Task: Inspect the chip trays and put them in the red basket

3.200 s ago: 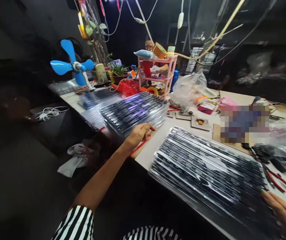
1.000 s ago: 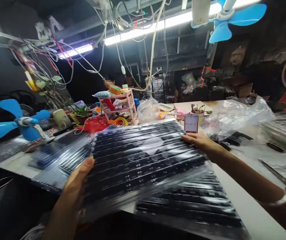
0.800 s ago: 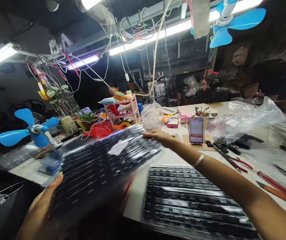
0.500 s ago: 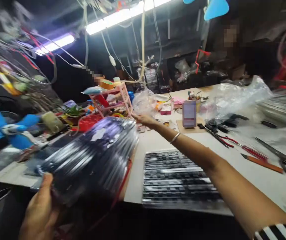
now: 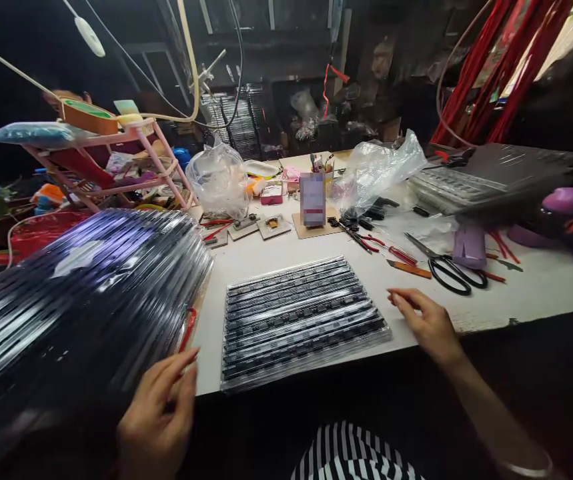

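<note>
Ribbed tray stack (image 5: 306, 320), dark strips under clear plastic: lying flat on white tabletop (image 5: 266, 257) near front edge, btwn both hands, apart from each. Can't count layers thru the glare. To its left, bigger stack (image 5: 156, 267): cut off at left of view, blurred toward bottom, w/ pale patch (image 5: 79, 259) on top.

L hand (image 5: 159, 407): in front of table edge, near red strip (image 5: 189, 330); thumb & forefinger curled w/ narrow gap, other fingers blurred, partly hidden. Can't tell re contact w/ bigger stack. R hand (image 5: 429, 323): just right of ribbed tray stack; fingers bent, tips close together (can't tell if meeting or pinching sth tiny).

Farther back: phone-like slab (image 5: 312, 200), upright, screen pixelated. At right, scissors (image 5: 449, 270) beside purple item (image 5: 470, 247), hard to ID. Can't make out much in dark background.
</note>
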`<state>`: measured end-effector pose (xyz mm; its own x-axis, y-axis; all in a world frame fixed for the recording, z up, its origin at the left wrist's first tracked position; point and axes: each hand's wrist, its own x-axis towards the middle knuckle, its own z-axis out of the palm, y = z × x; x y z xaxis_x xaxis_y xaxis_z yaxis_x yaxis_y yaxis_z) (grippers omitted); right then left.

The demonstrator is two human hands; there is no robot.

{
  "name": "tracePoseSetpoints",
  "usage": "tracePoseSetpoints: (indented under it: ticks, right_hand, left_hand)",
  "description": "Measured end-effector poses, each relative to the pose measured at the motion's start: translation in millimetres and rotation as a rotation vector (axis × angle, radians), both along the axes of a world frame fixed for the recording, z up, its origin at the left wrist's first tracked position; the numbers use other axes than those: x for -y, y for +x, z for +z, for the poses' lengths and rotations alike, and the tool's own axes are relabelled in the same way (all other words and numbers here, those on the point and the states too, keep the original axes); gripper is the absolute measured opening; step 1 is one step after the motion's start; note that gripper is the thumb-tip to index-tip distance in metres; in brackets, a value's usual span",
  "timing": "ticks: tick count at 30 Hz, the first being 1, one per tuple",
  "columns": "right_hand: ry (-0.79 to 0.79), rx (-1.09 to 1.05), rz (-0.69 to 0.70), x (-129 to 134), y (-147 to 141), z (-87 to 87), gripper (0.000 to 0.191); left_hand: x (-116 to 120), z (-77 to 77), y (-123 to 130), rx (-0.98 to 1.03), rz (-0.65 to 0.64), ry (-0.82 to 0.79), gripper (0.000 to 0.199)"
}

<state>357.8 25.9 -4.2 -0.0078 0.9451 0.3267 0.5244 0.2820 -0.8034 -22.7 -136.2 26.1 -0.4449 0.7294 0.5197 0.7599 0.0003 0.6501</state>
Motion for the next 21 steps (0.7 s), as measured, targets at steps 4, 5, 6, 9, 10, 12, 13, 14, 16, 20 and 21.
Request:
tracePoseSetpoints:
  ticks: [4,5,6,9,10,12,13,14,16,20,21]
  right_hand:
    - [0.239,0.084,0.14,54.1,-31.8,-10.0,0.019]
    - [0.243,0.138,0.222,60.8,-40.6,-9.6,0.02]
    - [0.229,0.201,0.288,63.6,-47.8,-8.7,0.022]
    - [0.156,0.437,0.335,46.2,-57.2,-3.5,0.03]
    - [0.117,0.529,0.33,32.9,-57.6,-0.6,0.034]
    - [0.038,0.697,0.325,-0.8,-59.5,7.5,0.04]
    - [0.008,0.759,0.33,-19.2,-63.3,12.3,0.043]
    - [-0.006,0.79,0.342,-37.3,-70.0,17.3,0.044]
    - [-0.011,0.833,0.402,-68.9,-92.9,26.3,0.043]
    - [0.03,0.885,0.622,-94.6,-152.2,36.8,0.037]
    - [0.056,0.884,0.686,-92.1,-161.0,38.1,0.038]
  left_hand:
    - [-90.9,-17.6,-8.0,-0.385,-0.276,-0.309,0.042]
    - [-112.6,-18.2,-9.9,-0.478,-0.289,-0.448,0.045]
    - [-130.9,-17.4,-11.2,-0.511,-0.299,-0.501,0.046]
    - [-154.0,-12.4,-9.1,-0.569,-0.266,-0.584,0.045]
    - [-149.0,-12.0,-5.8,-0.584,-0.238,-0.6,0.045]
    - [-122.7,-16.6,6.7,-0.623,-0.163,-0.626,0.047]
    - [-104.1,-21.4,16.6,-0.646,-0.139,-0.637,0.047]
    - [-84.3,-27.2,29.2,-0.695,-0.109,-0.64,0.047]
    - [-48.3,-38.2,62.3,-0.743,-0.211,-0.567,0.047]
    - [-23.4,-39.5,133.4,-0.708,-0.495,-0.321,0.049]
    - [-27.0,-36.4,143.3,-0.666,-0.536,-0.309,0.048]
